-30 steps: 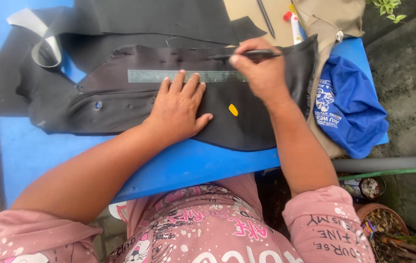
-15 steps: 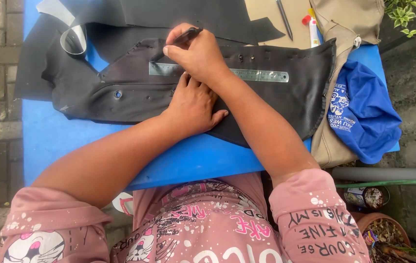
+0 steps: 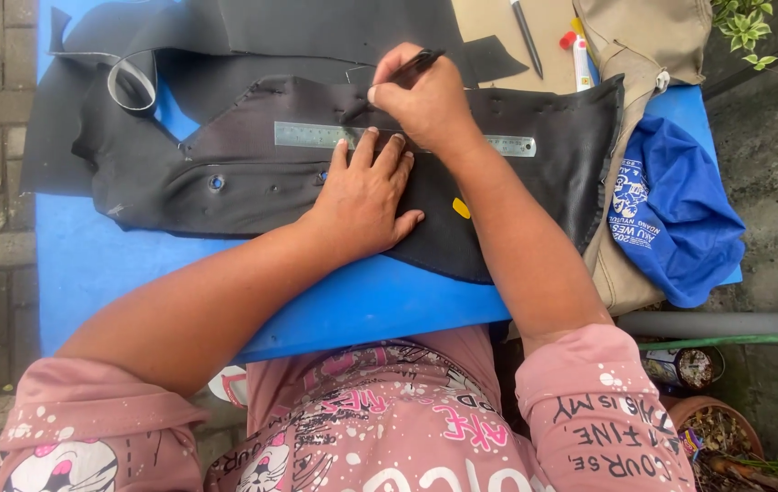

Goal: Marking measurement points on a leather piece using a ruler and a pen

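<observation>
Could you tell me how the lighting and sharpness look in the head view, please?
Head view: soft, even daylight with no hard shadows; only a faint shade under the left hand on the black fabric. The metal ruler shows mild sheen, not glare. The right hand and pen are sharp, no motion blur; edges bend slightly from the wide lens.

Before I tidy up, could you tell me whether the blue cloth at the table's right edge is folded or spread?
Neither: the blue cloth lies bunched in a crumpled heap, hanging partly over the blue table.

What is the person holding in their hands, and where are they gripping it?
The right hand pinches a black pen near its lower end. The left hand presses the ruler flat.
</observation>
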